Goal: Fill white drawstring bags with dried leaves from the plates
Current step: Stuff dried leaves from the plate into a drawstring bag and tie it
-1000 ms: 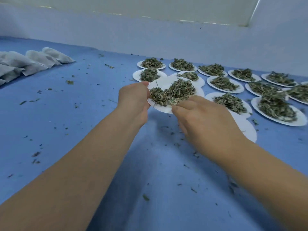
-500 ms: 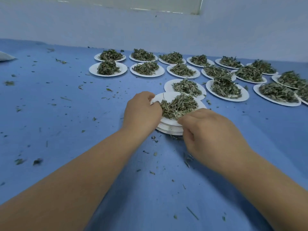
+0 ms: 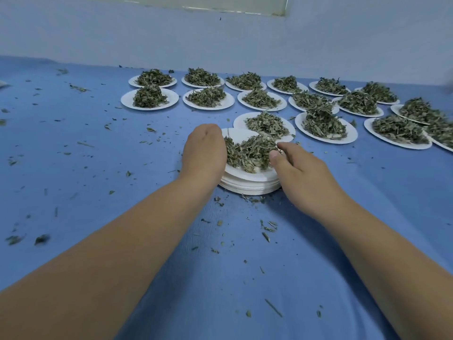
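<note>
Left hand [image 3: 203, 150], right hand [image 3: 304, 173] cup leaf pile [image 3: 250, 150] atop plate stack [image 3: 250, 186].

A blue-covered bench [image 3: 73, 168] fills the view, its cover lying in soft folds at the near edge. Behind it stands a pale wall [image 3: 122, 33], with a lighter framed panel [image 3: 220, 4] along the top.

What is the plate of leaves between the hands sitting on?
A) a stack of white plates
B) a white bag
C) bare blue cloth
A: the layered rims of a stack of white plates show directly under the plate of leaves, between the left hand and the right hand.
</note>
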Demonstrator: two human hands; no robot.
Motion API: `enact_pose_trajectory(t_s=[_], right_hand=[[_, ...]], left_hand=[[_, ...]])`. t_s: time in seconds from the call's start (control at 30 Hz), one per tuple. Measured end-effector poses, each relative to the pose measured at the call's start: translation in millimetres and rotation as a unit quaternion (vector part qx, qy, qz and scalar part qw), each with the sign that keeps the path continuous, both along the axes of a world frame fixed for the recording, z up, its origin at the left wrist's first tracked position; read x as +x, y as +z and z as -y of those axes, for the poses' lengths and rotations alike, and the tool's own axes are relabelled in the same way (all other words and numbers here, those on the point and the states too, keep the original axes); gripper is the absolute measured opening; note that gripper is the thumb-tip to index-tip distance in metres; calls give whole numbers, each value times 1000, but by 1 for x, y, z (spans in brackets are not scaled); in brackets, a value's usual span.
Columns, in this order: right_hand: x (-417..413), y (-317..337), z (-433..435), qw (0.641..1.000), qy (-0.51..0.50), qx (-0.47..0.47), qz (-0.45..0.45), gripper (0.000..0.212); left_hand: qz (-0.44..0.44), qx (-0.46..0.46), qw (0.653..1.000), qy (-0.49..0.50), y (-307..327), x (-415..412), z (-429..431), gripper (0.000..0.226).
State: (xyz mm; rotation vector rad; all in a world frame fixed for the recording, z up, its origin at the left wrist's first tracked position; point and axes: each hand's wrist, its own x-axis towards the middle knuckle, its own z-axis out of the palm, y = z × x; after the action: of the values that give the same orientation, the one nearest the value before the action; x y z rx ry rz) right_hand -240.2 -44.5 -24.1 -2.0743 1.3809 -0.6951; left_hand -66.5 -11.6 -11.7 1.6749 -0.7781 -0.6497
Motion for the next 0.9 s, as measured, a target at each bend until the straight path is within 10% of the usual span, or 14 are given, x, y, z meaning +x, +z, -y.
enact_pose_trajectory(t_s=[0.4, 0.9], right_hand=[[-22, 7, 13, 998, -34, -54, 6, 43], [-229, 0, 87, 908, -314, 13, -278, 49]], left_hand=[[149, -104, 983, -4, 8, -10, -11, 48], [355, -116, 845, -384, -13, -244, 78, 43]])
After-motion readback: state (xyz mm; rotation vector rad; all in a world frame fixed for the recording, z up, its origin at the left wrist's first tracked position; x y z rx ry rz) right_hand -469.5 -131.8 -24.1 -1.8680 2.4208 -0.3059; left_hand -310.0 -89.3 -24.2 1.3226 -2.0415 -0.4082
